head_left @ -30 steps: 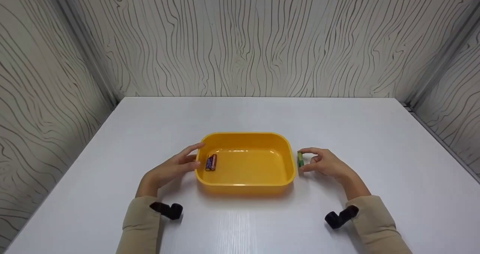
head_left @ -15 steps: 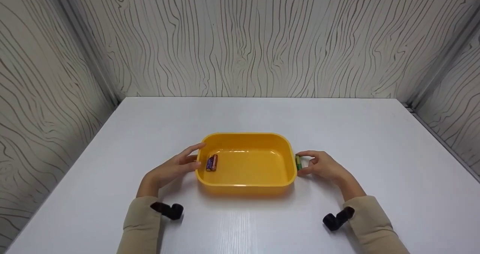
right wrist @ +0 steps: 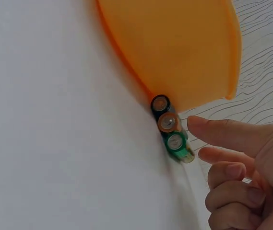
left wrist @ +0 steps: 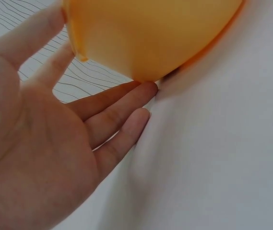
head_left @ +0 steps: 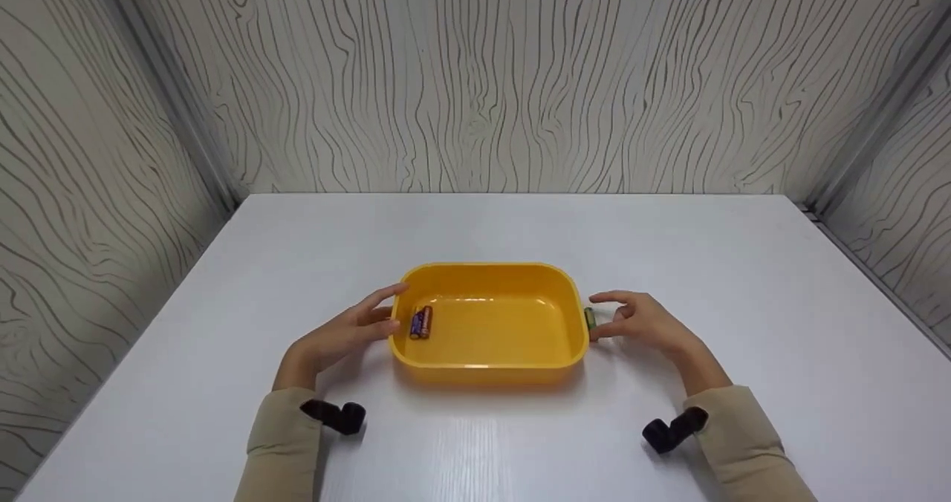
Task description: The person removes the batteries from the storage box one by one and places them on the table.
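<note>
A yellow plastic basin (head_left: 487, 367) sits on the table, with a purple-blue battery (head_left: 416, 324) and a red battery (head_left: 426, 322) lying side by side at its left end. My left hand (head_left: 338, 335) touches the basin's left rim and side with extended fingers. Against the outside of the right wall stands a row of batteries, their ends dark, orange and green; the green battery (right wrist: 175, 142) is nearest my right hand (head_left: 643, 322). Thumb and forefinger there are spread, just apart from the row, holding nothing. The other fingers (right wrist: 234, 196) are bent.
White tabletop (head_left: 475, 227) surrounds the basin. Behind it rises a wood-patterned panel (head_left: 475, 79), with similar side walls. A black wrist camera (head_left: 338, 416) sits on the left sleeve and another black camera (head_left: 672, 431) on the right.
My right hand brought the green battery leftward to the basin's right wall, then let go, its forefinger and thumb spreading apart and drawing slightly back. The left hand stayed at the rim.
</note>
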